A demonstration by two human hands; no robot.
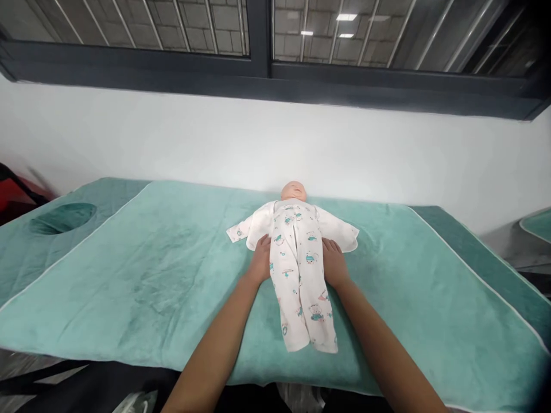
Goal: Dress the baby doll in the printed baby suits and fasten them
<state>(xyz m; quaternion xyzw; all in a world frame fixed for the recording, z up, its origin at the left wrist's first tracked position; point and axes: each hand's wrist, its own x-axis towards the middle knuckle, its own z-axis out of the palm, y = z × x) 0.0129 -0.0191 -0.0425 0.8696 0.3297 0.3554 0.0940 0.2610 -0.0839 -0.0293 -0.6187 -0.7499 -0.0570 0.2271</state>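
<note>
A baby doll (294, 191) lies on its back, its head near the wall. White long-sleeved top (260, 220) spreads out to both sides of it. Over the doll's front lie white baby trousers (297, 258) with a teal and pink cartoon print, legs stretched toward me. My left hand (261, 259) rests against the left edge of the trousers, fingers stretched out by the top. At the opposite edge, my right hand (334, 261) lies with its fingers extended on the top's hem. Both thumbs are hidden, and so is most of the doll's body.
The doll is on a padded table with a teal velvety cover (129, 275). A round face hole (64, 219) is at its left end. Behind stands a white wall (172, 137) below a dark-framed window (262, 71). A dark bag (103, 387) sits below the front edge.
</note>
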